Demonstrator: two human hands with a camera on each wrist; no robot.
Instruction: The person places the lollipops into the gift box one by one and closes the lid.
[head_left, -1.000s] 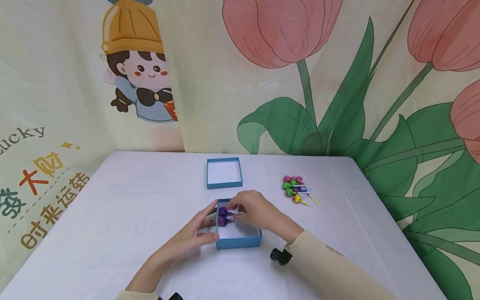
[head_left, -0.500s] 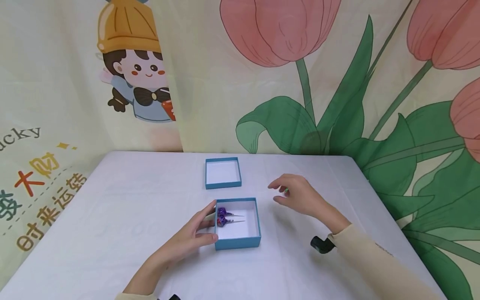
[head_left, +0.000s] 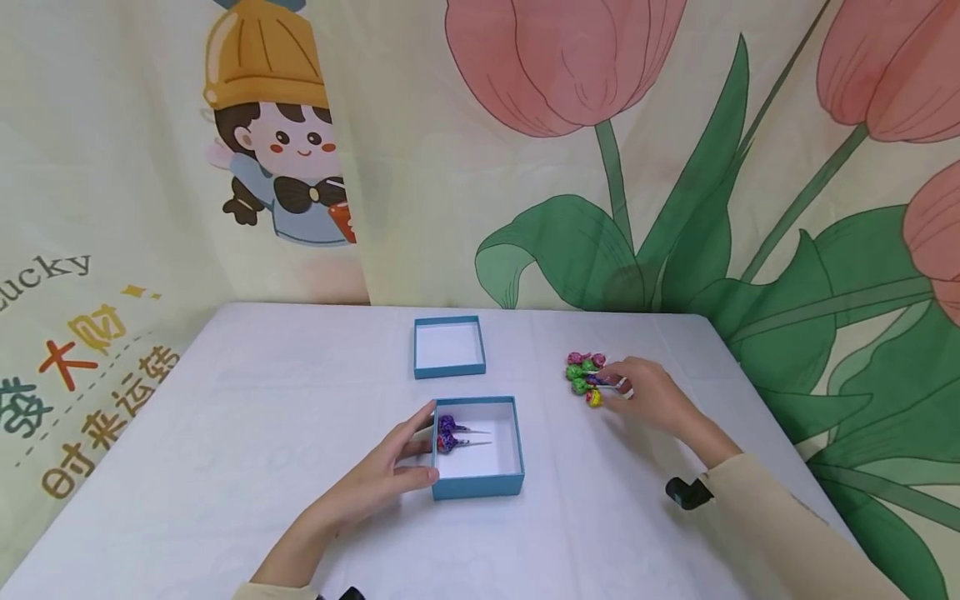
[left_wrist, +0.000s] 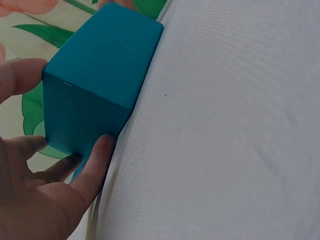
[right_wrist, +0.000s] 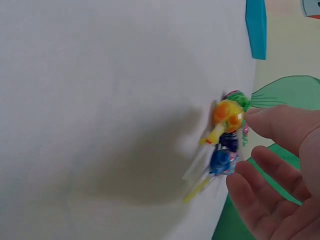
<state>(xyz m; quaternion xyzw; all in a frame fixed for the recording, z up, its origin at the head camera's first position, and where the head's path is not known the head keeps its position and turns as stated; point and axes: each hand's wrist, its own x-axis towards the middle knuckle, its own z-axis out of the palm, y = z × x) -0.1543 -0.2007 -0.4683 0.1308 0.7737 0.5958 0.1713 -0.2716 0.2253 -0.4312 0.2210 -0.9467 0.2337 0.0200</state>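
My left hand (head_left: 378,471) rests against the left side of an open blue box (head_left: 478,487). In the left wrist view its fairly straight, spread fingers touch the outside of the blue box (left_wrist: 90,107). Two purple-wrapped lollipops (head_left: 447,440) lie in the box along its left wall, sticks to the right. Over on the right, my right hand (head_left: 654,398) is at a small pile of lollipops (head_left: 577,372) in pink, green, blue and yellow wrappers. The right wrist view has its thumb beside a yellow lollipop (right_wrist: 228,116), the other fingers apart from the thumb, loosely bent.
A shallow blue lid (head_left: 447,372) lies inside up behind the box. Both stand on a white-covered table (head_left: 300,375). A curtain printed with tulips (head_left: 562,67) hangs right behind the table's far edge.
My right hand has left the box and moved right to the lollipop pile. The two purple lollipops remain in the box. My left hand has stayed at the box.
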